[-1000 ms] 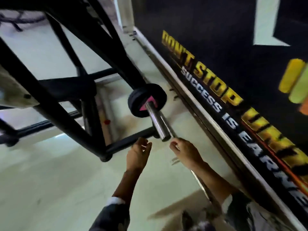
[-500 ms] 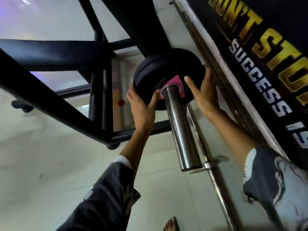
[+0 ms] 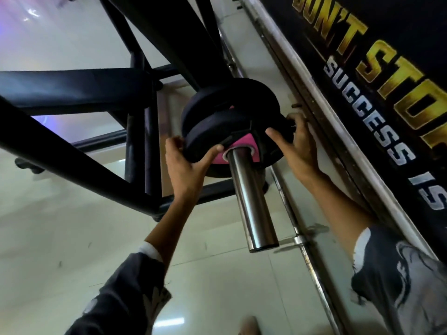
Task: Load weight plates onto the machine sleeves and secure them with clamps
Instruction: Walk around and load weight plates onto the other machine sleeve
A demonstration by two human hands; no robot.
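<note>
Steel sleeve projects nearest, bare. Beyond, left hand and right hand grip the outer plate by its rims, behind it an inner plate. Loading step; judged next: seat flush, then clamp.

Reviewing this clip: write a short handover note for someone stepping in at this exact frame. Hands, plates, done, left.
Left hand: gripping the near edge of the front plate, thumb on its face.
Right hand: fingers spread on the plate's far edge.
Two black plates sit on the steel sleeve; the rear plate is further in, with a gap showing between them at the top.
Done: both plates threaded onto the sleeve.
Left: seat the front plate against the rear one, then fit a clamp. No clamp is visible.
</note>
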